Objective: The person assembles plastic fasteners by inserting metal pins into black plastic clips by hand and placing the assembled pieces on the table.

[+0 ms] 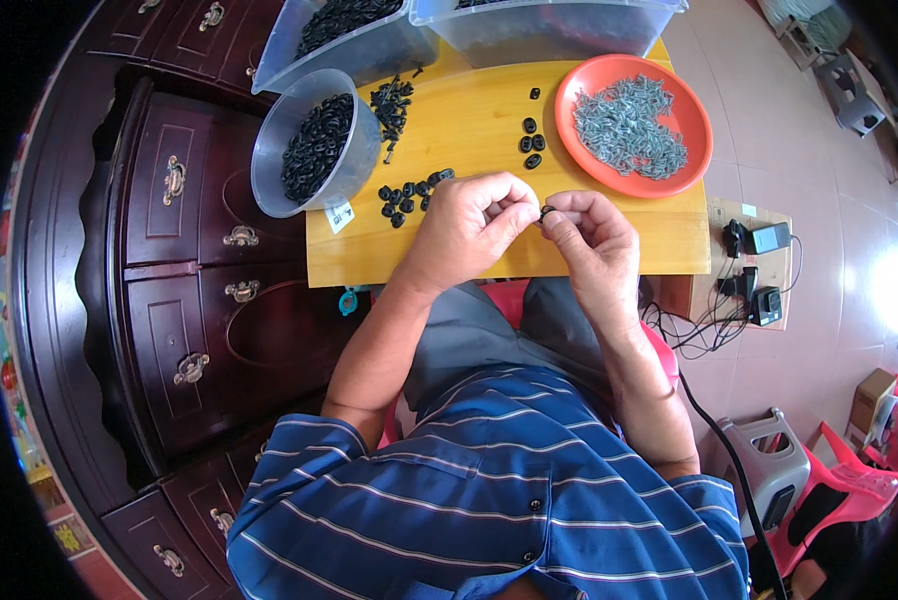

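Note:
Over the front of the yellow table, my two hands meet fingertip to fingertip. Thumb and forefinger of my right hand (599,242) pinch a small black plastic piece (546,212). Against its left side, my left hand (469,228) is closed in a pinch; anything between those fingertips is too small to make out. Several loose black plastic pieces (397,205) lie left of my left hand, partly hidden by it. More black oval pieces (527,143) sit beyond my hands. An orange plate (699,150) heaped with small silvery screws (629,125) stands at the right.
A round clear tub (367,150) of black parts stands at the table's left edge, beside a pile of black screw-like parts (393,105). Two clear bins (559,38) line the back. Dark wooden drawers (164,190) flank the left; adapters with cables (764,240) lie at right.

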Tool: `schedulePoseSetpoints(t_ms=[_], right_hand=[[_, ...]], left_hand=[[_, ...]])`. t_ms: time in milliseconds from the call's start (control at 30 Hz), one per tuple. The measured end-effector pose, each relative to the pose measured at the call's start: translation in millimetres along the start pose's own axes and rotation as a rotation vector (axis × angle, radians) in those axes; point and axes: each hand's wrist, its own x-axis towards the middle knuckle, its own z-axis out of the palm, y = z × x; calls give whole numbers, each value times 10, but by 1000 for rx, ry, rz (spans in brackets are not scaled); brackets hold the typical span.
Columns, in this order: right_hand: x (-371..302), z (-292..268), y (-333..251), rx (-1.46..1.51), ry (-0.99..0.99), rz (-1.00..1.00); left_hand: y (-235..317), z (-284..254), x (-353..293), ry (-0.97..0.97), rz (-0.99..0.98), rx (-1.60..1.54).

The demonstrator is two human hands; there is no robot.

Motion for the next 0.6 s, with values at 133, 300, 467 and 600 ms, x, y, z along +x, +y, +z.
schedulePoseSetpoints(t_ms=[133,300,467,600], right_hand=[[-30,13,15,-25,22,-28],[-73,43,20,-121,49,-48],[-77,50,35,-75,32,-24],[-44,16,-17,94,21,22]], left_hand=[[18,28,-42,4,-13,31],[-26,52,-94,32,-1,30],[-84,-12,-129,-4,-54,-92],[-205,-150,-147,93,-100,-272]])
